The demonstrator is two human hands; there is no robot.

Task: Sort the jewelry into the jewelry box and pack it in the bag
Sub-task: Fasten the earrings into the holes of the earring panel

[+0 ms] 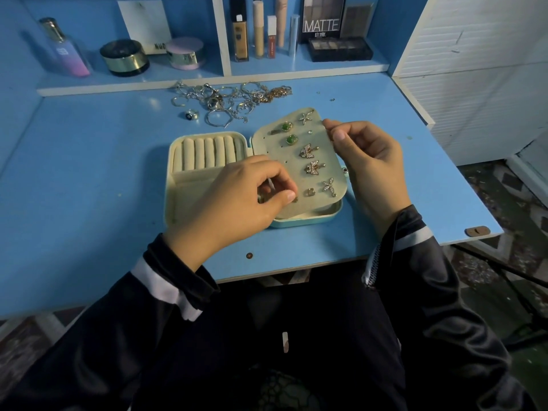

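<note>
**Already studded: earrings lined a jewelry box's flap on a blue desk**

A person in dark sleeves with white bands sat at a blue desk with a jewelry box lying open near its front edge, between the two hands. The box's left half held a row of cream ring rolls. A cream earring flap stood tilted over its right half.

The right hand pinched the flap's upper right edge between thumb and forefinger, its other fingers curled. The left hand hovered over the flap's lower left corner, its fingertips drawn together on a small gold-toned piece too small to identify.

Pinned to the flap were two green-stoned earrings, a pair of sparkling butterfly earrings, a star-shaped earring at the top, a second star-shaped one near the bottom, and a small hoop beside it.

Behind the box, against the shelf edge, lay a tangled heap of unsorted jewelry in silver and gold, with a dark-stoned ring just apart at its left.

On the shelf behind stood a perfume bottle, a black jar, a pink jar and a palette box marked MATTE.
</note>
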